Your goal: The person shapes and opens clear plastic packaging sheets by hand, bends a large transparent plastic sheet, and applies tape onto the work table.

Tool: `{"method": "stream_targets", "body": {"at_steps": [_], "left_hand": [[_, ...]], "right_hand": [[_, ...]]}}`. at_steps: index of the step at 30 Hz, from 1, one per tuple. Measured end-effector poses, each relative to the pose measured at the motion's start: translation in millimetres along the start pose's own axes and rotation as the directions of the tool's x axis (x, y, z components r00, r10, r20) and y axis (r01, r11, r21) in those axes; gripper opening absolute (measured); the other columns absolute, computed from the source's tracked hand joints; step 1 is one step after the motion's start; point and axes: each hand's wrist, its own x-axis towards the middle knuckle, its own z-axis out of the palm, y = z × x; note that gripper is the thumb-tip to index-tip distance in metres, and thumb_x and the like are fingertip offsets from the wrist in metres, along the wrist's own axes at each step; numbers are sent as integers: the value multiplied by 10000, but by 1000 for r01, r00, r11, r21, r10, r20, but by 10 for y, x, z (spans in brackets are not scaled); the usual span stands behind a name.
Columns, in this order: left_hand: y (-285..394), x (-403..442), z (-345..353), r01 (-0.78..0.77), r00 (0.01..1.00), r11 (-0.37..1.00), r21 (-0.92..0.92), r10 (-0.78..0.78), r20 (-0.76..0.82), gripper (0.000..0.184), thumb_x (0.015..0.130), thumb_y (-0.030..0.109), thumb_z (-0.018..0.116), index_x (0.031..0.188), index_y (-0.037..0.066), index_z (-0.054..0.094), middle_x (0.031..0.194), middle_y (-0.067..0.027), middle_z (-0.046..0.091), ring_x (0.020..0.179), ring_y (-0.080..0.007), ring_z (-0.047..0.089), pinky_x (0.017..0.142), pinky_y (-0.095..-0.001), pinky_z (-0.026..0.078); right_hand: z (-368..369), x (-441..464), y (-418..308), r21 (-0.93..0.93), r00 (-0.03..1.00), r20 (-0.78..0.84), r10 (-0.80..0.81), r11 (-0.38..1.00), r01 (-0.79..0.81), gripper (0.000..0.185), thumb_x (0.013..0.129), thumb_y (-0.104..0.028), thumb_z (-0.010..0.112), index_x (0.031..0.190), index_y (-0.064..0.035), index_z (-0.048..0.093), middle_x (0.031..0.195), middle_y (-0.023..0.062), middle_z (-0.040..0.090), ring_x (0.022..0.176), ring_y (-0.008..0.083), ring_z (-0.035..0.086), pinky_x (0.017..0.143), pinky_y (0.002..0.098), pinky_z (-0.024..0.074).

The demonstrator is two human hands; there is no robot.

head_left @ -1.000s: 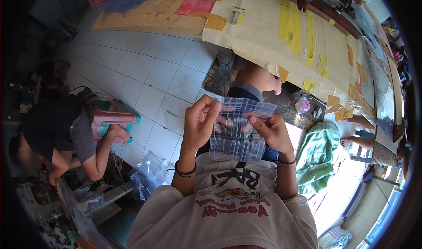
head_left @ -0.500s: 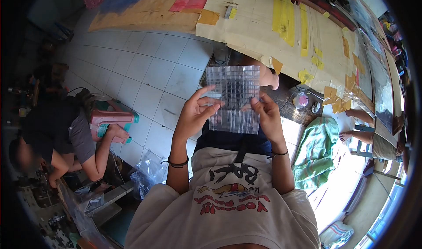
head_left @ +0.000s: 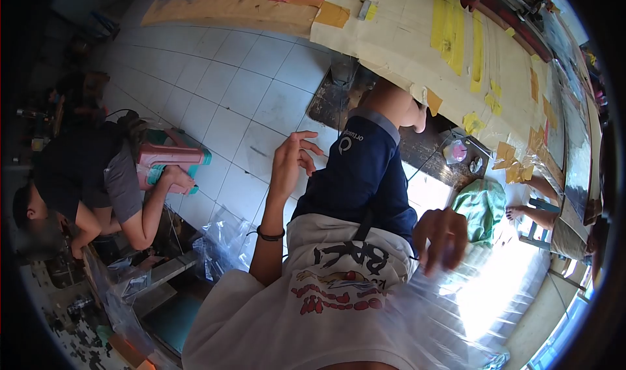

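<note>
My left hand [head_left: 295, 162] is raised beside my dark shorts, with nothing in it and its fingers loosely bent and apart. On the right, my right hand [head_left: 441, 241] is smeared by motion, its fingers curled downward. From it a clear plastic sheet [head_left: 450, 305] with faint lines hangs close to the camera, over my right side. The bright floor shows through the sheet, and its exact edges are hard to make out.
A paper-covered table [head_left: 391, 34] with yellow tape runs across the top. A person sits bent over at left near a pink stool [head_left: 171, 158]. Crumpled clear plastic [head_left: 222, 249] lies at lower left, a green sack [head_left: 481, 207] at right. Another person's legs show at far right.
The clear lined sheet, held up between both hands before, has left my left hand and swung down to the right with my right hand. The view has shifted slightly.
</note>
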Motion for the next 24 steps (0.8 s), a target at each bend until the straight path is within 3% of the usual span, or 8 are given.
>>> {"method": "stream_targets", "body": {"at_steps": [2,3,4,5,6,8,14,24], "left_hand": [[-3,69,-45,19,1000,999,49,-19,4,577,1063,453,285,1192,-23,584,869,-124,664,597,-111,580,535,-245,487],[-9,85,-51,23,1000,998,59,-24,16,569,1064,447,290,1193,-24,583,878,-124,663,605,-112,581,543,-244,489],[-15,83,-45,30,999,997,70,-32,30,561,1064,441,295,1194,-24,582,887,-123,661,613,-113,582,550,-243,491],[-11,71,-21,40,997,998,58,-44,62,523,1063,413,325,1209,-23,573,898,-121,659,633,-113,585,558,-241,492],[0,47,10,52,994,998,46,-56,93,487,1062,385,355,1225,-23,564,909,-119,657,654,-114,588,567,-239,494],[8,50,99,59,983,998,39,-65,174,424,1053,326,416,1258,-22,544,926,-114,651,692,-115,592,582,-236,498],[48,-178,448,82,844,997,-11,-64,533,383,1029,231,511,1314,-25,514,917,-75,641,821,-100,618,609,-227,502],[318,-137,625,-135,987,990,-40,138,79,313,1061,228,427,1078,-11,628,610,19,523,527,-44,500,487,-208,407]], "right_hand": [[-40,-83,-101,286,996,22,84,954,-86,181,868,-110,692,1004,11,679,792,168,700,551,160,590,471,268,467],[0,-356,-367,-106,794,-330,511,815,-569,197,889,-155,681,1001,7,677,767,133,687,542,132,570,472,251,453],[13,-450,-378,-250,423,-741,522,369,-895,231,915,-209,657,1009,2,670,728,77,657,535,92,548,469,229,427],[26,-544,-389,38,-78,-925,372,-113,-993,272,942,-263,634,1017,-3,664,689,21,627,528,52,526,467,208,401],[13,-696,-316,42,-89,-978,191,-237,-971,293,949,-290,620,1023,-8,654,639,-25,580,510,39,500,447,199,356],[98,-825,-353,246,-206,-942,264,127,-961,315,937,-312,637,1034,-13,649,608,-39,539,502,27,473,446,194,341],[348,-552,-105,95,-37,-972,234,240,-966,373,964,-358,615,1145,-31,618,713,-32,583,541,37,501,484,175,386],[335,-186,77,-131,148,-966,213,91,-987,289,1005,-301,565,1063,-26,632,618,-16,585,473,48,502,455,219,393]]}}
